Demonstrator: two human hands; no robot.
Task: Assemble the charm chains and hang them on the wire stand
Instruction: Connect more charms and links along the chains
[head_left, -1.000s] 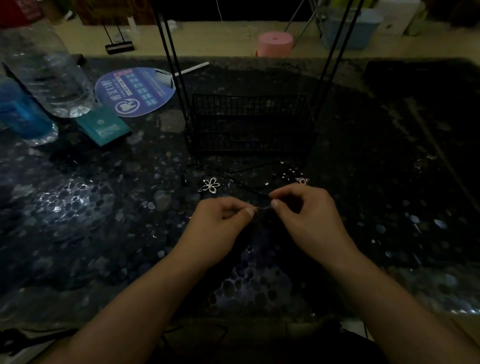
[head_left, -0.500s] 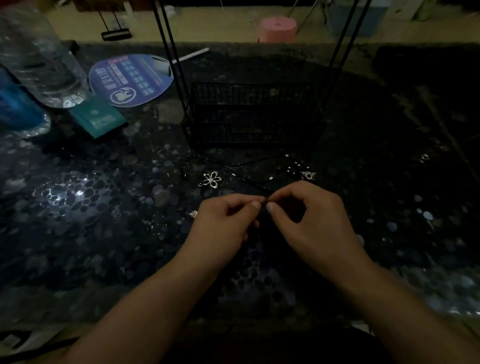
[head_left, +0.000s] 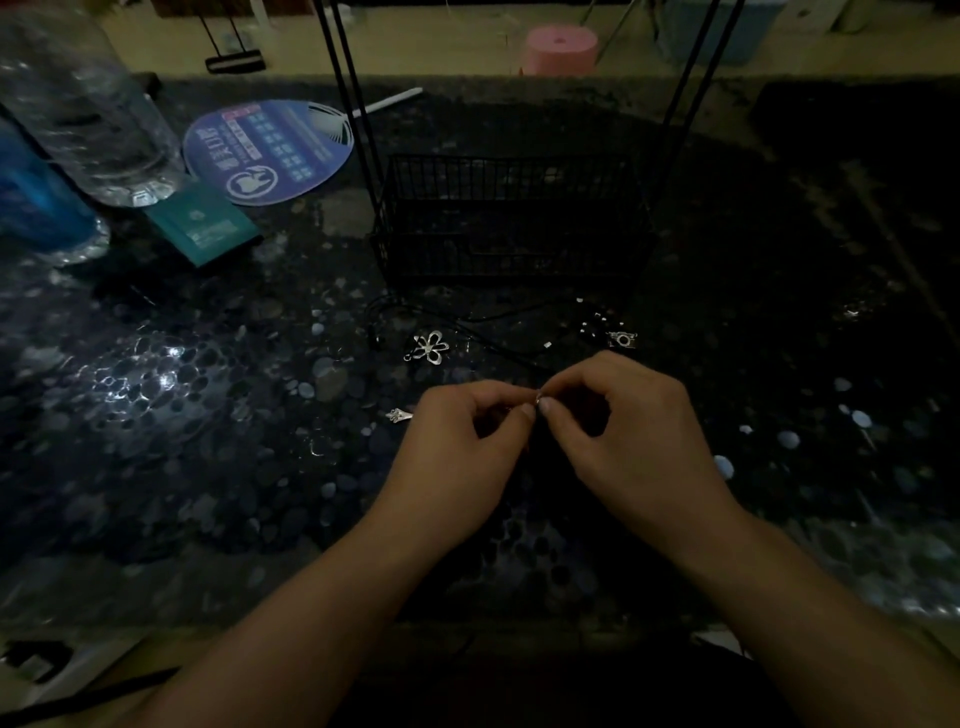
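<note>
My left hand (head_left: 462, 441) and my right hand (head_left: 623, 436) meet fingertip to fingertip above the dark table, both pinching a tiny silver piece on a thin black cord (head_left: 537, 402). The cord trails away toward the black wire stand (head_left: 509, 218), whose basket base sits just beyond with thin uprights rising out of view. A silver flower charm (head_left: 430, 348) lies left of the cord. Farther right a small camera-shaped charm (head_left: 622, 339) rests on the table. Beside my left hand lies a small silver charm (head_left: 399, 415).
A clear water bottle (head_left: 88, 114) and a blue bottle (head_left: 31, 197) stand at the far left. A round printed fan (head_left: 270, 150) and a teal packet (head_left: 202, 223) lie nearby. The table has a dark pebble-pattern cover. A pink stool (head_left: 561, 49) is on the floor beyond.
The view shifted slightly; my hands stay together on the cord, fingertips now pinched closer. A small silver charm has come into sight beside my left hand.
</note>
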